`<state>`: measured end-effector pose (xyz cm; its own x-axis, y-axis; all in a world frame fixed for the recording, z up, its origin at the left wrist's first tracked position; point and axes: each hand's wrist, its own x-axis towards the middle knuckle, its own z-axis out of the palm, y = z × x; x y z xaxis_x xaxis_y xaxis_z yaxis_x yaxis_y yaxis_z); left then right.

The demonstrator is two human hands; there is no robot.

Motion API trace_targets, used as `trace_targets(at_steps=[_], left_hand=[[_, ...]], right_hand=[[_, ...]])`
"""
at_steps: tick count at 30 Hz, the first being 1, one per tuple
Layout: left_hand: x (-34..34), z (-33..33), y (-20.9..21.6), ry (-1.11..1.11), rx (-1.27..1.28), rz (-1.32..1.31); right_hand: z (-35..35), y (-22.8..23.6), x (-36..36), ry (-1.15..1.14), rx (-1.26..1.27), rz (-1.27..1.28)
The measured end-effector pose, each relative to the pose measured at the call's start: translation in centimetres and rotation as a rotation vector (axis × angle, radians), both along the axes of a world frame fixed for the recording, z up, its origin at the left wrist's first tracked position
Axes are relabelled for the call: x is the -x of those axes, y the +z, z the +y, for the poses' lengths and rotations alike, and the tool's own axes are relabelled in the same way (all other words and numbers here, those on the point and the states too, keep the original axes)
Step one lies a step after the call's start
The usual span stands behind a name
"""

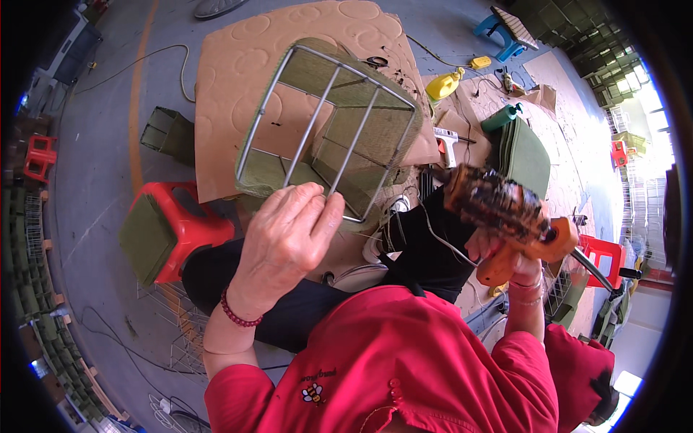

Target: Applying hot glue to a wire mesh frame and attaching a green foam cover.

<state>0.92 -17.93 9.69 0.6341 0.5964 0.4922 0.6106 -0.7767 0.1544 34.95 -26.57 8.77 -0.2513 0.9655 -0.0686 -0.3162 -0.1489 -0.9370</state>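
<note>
Red cotton of the short-sleeved shirt point(433, 361) on my own chest lies closest, at 6 o'clock in my view. Just beyond, at 3 o'clock, my right grip point(525, 271) is wrapped around an orange hand tool with a blackened, crusted body point(498, 206). My left grip point(285, 234), below a dark red bead bracelet point(240, 315), is pinched on the near edge of a box-shaped green mesh basket with a silvery metal frame point(354, 141). That basket is at 12 o'clock, tilted, its barred side toward me. At 9 o'clock sits a red plastic stool point(167, 249) with flat green panels point(146, 238) against it. Behind the basket spreads a tan cardboard sheet embossed with rings point(224, 79). Around 2 o'clock are a white glue gun point(449, 144) and a dark green bottle point(500, 117); farther, at 1 o'clock, a yellow bottle point(443, 86), then a blue-legged stool point(505, 35).
</note>
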Motion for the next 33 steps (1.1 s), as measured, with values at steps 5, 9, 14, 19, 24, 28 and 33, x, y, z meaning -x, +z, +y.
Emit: trace_targets(at_steps=[5, 9, 14, 19, 24, 28, 33], left_hand=[[-0.6, -0.4, -0.2, -0.036, -0.053, 0.027], [-0.9, -0.3, -0.1, -0.002, -0.064, 0.019], [-0.8, -0.4, 0.1, 0.016, -0.056, 0.007], [-0.7, -0.5, -0.1, 0.005, -0.049, 0.003], [-0.7, -0.9, -0.2, 0.022, 0.005, -0.004], [-0.7, -0.9, -0.3, 0.024, 0.007, -0.008], [-0.7, -0.9, -0.3, 0.032, 0.007, -0.016]], right_hand=[[-0.8, 2.6, 0.0, 0.196, 0.021, -0.146], [-1.7, 3.4, 0.8, 0.191, 0.093, -0.359], [-1.5, 3.0, 1.0, 0.244, 0.097, -0.399], [-1.5, 2.9, 1.5, 0.194, 0.101, -0.392], [-1.4, 3.1, 1.7, 0.220, 0.131, -0.497], [-0.8, 2.5, 1.9, 0.244, 0.081, -0.435], [-0.9, 2.5, 2.3, 0.224, 0.096, -0.440]])
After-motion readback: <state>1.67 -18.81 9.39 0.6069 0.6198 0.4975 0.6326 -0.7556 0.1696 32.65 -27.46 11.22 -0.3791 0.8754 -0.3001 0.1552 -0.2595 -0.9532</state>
